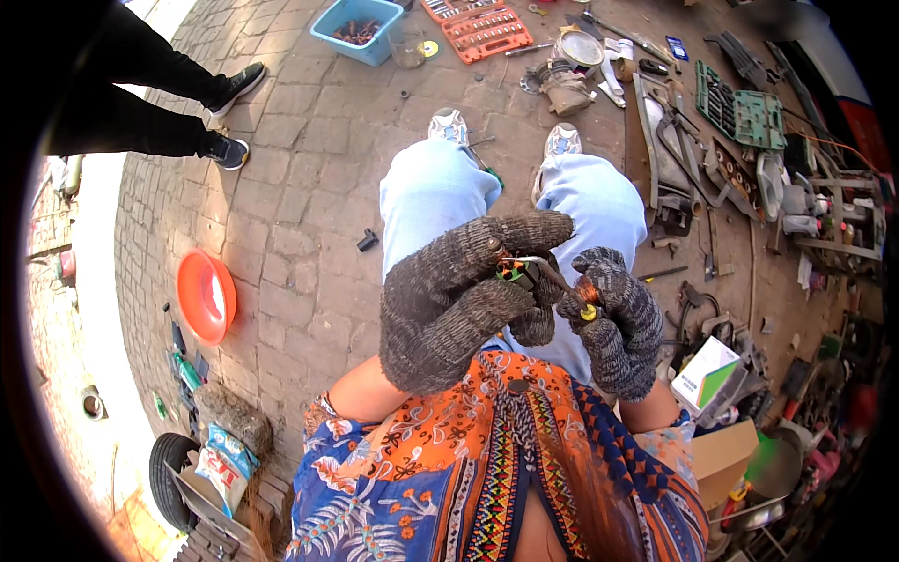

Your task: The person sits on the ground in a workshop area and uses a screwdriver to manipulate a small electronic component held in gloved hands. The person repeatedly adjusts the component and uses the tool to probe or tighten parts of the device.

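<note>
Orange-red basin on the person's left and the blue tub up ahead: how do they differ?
The orange-red basin is round, while the blue tub is roughly rectangular.
The tub holds a heap of reddish-brown pieces; the basin shows only a bright patch inside.
The basin lies nearer the left hand, the tub farther ahead, beyond the shoes.
Both are open-topped and sit on the paving.

Open-air workshop: green socket set (pixel 760 120), tyre (pixel 161 480), brick paving (pixel 292 187)
</note>
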A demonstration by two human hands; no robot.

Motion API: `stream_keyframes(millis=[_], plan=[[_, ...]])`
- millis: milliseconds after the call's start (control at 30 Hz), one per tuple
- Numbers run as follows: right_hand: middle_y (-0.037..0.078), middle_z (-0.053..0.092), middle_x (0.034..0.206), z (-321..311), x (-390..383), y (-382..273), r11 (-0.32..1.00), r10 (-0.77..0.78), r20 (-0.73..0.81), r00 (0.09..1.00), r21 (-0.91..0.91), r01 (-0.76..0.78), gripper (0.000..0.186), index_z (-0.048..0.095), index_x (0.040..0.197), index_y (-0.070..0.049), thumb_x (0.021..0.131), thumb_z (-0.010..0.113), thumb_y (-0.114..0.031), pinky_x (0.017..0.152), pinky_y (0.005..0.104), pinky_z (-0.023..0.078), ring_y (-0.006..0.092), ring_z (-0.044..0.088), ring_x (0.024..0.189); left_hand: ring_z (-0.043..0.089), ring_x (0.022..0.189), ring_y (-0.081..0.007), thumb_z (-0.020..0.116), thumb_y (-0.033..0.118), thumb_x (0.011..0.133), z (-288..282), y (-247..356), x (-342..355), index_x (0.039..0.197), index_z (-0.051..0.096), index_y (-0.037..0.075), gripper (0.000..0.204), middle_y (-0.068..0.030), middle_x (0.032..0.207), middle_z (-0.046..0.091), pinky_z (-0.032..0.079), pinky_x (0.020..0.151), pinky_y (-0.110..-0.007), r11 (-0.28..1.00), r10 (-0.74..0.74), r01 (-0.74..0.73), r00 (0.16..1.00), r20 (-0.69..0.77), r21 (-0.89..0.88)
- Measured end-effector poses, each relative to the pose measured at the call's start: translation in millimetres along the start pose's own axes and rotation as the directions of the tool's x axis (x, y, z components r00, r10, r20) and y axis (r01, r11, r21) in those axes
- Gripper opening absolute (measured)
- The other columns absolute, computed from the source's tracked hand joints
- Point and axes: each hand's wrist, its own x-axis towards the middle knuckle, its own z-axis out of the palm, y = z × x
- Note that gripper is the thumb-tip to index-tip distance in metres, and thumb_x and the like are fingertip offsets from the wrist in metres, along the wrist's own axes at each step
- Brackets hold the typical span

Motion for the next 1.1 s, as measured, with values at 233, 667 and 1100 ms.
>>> stream_keyframes(millis=[233,667,1100], plan=[[0.013,0.059,0.106,13,-1,-14,0.779,0.338,-0.067,0.939,0.58,-0.238,0.034,0.051,0.118,-0.002,0.089,0.057,-0.02,0.083,0.0332,0.046,0.0196,0.059,0.091,0.057,0.072,-0.0139,0.055,0.011,0.089,-9,-3,3,0.125,0.046,-0.008,0.041,-0.0114,0.091,0.06,0.048,0.065,-0.026,0.997,-0.018,0.027,0.994,0.109,-0.077],[0.01,0.061,0.099,6,43,-37,0.898,0.323,-0.275,0.905,0.39,-0.202,0.043,0.055,0.108,0.001,0.071,0.074,-0.007,0.077,0.0274,0.05,0.0154,0.059,0.088,0.059,0.061,-0.0138,0.06,0.019,0.086,-15,-13,10,0.136,0.032,-0.003,0.061,-0.0101,0.085,0.06,0.047,0.053,-0.023,0.961,-0.209,0.235,0.962,0.173,-0.146],[0.007,0.065,0.085,6,59,-20,0.935,0.353,-0.128,0.927,0.064,-0.348,0.028,0.061,0.098,0.002,0.078,0.072,-0.014,0.068,0.0286,0.05,0.0143,0.062,0.075,0.059,0.065,-0.0095,0.064,0.005,0.081,-10,-20,10,0.133,0.039,-0.002,0.058,-0.008,0.089,0.063,0.045,0.055,-0.019,0.97,-0.195,0.177,0.976,0.1,0.168]])
